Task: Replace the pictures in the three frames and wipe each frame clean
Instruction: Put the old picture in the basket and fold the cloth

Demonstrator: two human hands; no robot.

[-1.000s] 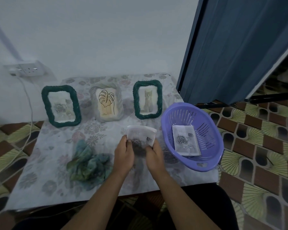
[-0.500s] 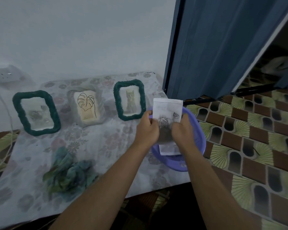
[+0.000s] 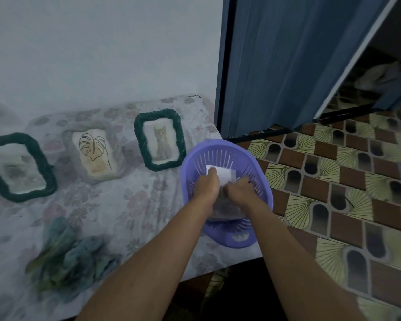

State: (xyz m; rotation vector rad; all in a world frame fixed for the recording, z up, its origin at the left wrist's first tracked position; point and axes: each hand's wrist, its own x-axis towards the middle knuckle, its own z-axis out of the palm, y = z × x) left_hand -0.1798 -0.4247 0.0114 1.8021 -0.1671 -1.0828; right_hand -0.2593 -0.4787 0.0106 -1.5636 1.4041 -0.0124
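Compared with half a second ago, when the picture [image 3: 220, 173] was held up above the purple basket's [image 3: 232, 239] rim, it is now lowered inside the basket, at centre right of the frame, and both forearms are angled down after it. A second ago it was held over the worktop [image 3: 130, 205], left of the basket. The left hand [image 3: 206, 188] is seen curled on the sheet's left edge, thumb side up. The right hand [image 3: 237, 191] is seen with fingers bent round the right edge. So the sheet is gripped from both sides, and only its white upper corner is visible between and above the knuckles. A darker sheet is made out below the hands on the basket floor, though its detail is lost in shadow. The three frames are noted standing in a row along the wall as before: the left green frame [image 3: 16, 137] at the left edge, the middle frame [image 3: 119, 158] with a leaf drawing, and the right green frame [image 3: 141, 141] with a cat picture, just beside the basket's far rim. The crumpled teal cloth [image 3: 65, 258] is unmoved at lower left, well apart from both hands.
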